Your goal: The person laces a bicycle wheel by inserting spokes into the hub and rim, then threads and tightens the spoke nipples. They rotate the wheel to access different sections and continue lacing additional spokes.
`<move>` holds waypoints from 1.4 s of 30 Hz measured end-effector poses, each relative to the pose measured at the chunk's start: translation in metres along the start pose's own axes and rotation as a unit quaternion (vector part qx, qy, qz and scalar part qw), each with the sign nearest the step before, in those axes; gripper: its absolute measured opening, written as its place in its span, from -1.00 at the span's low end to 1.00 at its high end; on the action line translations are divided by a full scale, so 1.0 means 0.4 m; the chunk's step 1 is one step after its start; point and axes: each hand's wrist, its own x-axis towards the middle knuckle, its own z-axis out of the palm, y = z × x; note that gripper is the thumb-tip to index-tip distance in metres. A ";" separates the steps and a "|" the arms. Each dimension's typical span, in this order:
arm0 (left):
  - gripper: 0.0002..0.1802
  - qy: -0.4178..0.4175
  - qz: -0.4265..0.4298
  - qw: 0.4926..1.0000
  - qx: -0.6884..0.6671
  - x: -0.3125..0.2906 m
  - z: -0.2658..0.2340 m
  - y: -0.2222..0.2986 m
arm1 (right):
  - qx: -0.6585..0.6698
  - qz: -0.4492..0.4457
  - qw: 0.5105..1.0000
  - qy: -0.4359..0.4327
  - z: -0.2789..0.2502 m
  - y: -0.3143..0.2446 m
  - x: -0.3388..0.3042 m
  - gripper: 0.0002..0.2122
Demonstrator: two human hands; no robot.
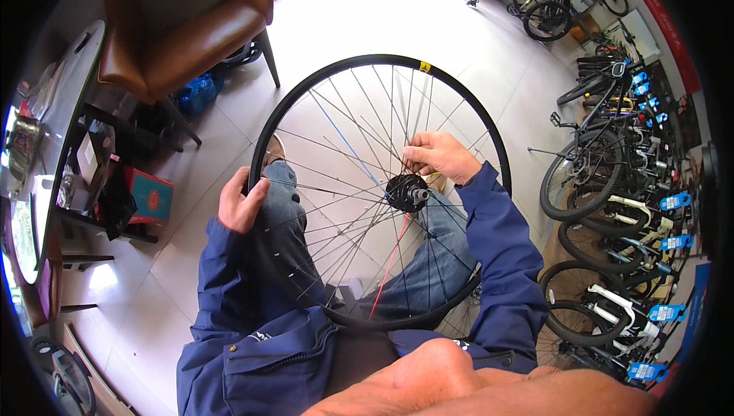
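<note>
A bicycle wheel with a black rim [359,60] lies tilted across my lap. My left hand [240,200] grips the rim at its left side, thumb on the near face. Just above the black hub [407,193], my right hand [442,157] is closed, thumb and forefinger pinching a thin spoke. Most spokes are dark, but a blue spoke [336,127] runs to the upper left and a red spoke [392,263] runs down from the hub. A few dark spokes seem to end short of the rim. My fingers hide part of the pinched spoke.
A brown leather armchair [195,41] stands at the upper left, beside a dark table [65,118]. Under the table sits a red and teal box [151,196]. Along the right side, several bicycles [585,175] stand in a row on the tiled floor.
</note>
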 end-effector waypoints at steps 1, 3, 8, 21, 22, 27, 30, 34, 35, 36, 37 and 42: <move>-0.54 0.002 0.003 1.000 -0.006 0.001 0.001 -0.001 | -0.019 0.007 1.000 0.021 -0.004 -0.003 -0.002 -0.77; -0.55 0.004 0.005 1.000 -0.013 0.000 0.001 -0.004 | -0.017 0.004 1.000 0.007 -0.008 -0.008 -0.009 -0.80; -0.55 -0.013 -0.037 0.999 -0.031 0.003 0.002 -0.006 | 0.059 0.012 0.996 0.070 0.006 0.006 -0.034 -0.80; -0.54 0.003 0.000 1.000 -0.022 0.002 0.007 0.000 | -0.075 0.077 0.988 0.111 -0.099 0.052 -0.204 -0.67; -0.54 0.007 0.011 1.000 -0.022 0.004 0.008 -0.002 | -0.090 0.047 0.989 0.104 -0.096 0.031 -0.208 -0.68; -0.53 -0.011 -0.013 1.000 -0.001 0.011 0.000 -0.007 | -0.233 -0.206 0.931 0.192 0.028 -0.034 -0.107 -0.65; -0.54 -0.007 0.000 1.000 0.011 0.013 0.001 -0.009 | -0.394 -0.184 0.870 0.233 0.070 -0.041 -0.035 -0.59; -0.55 -0.002 0.006 1.000 0.005 0.011 0.003 -0.009 | -0.348 -0.118 0.905 0.214 0.048 -0.042 0.006 -0.60; -0.55 -0.006 0.005 1.000 0.002 0.011 0.003 -0.008 | -0.334 -0.113 0.914 0.201 0.042 -0.042 0.007 -0.60; -0.55 -0.008 0.002 1.000 -0.001 0.010 0.003 -0.007 | -0.321 -0.104 0.921 0.194 0.038 -0.043 0.007 -0.61; -0.55 -0.010 0.000 1.000 -0.004 0.010 0.002 -0.006 | -0.310 -0.084 0.929 0.182 0.038 -0.045 0.006 -0.61; -0.56 0.002 0.005 1.000 -0.005 0.008 0.003 -0.004 | -0.402 -0.152 0.870 0.243 0.071 -0.060 -0.017 -0.71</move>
